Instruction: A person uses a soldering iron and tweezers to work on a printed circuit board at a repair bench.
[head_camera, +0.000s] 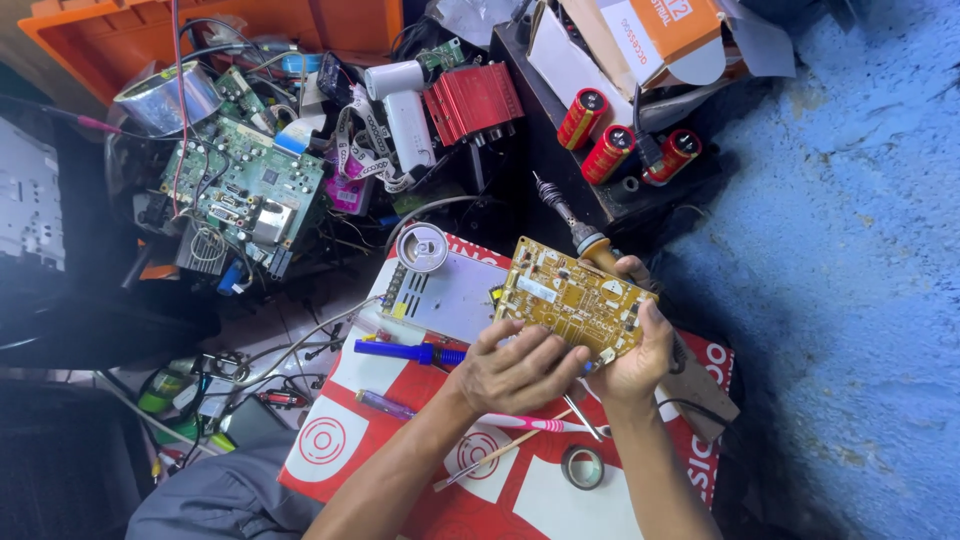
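Messy workbench (400, 400) with a red and white cover – two hands hold a yellow circuit board (572, 300)
Left hand (515, 368) grips its near edge; right hand (640, 345) grips the board and a soldering iron (575, 228) together

A green circuit board (245, 190) lies among tangled wires at the upper left, with a roll of silvery tape (165, 97) beside an orange crate (100, 35) and a red finned metal case (474, 101) next to a white handheld device (405, 115). Three red cylindrical capacitors (625, 145) rest on a dark box below an orange-and-white carton (665, 30). On the red-and-white printed sheet (335, 435) lie a metal power supply box (445, 295) with a tin can (422, 247) at its corner, a blue-handled tool (400, 351), a pink-and-white toothbrush (530, 424) and a small roll of black tape (582, 466).
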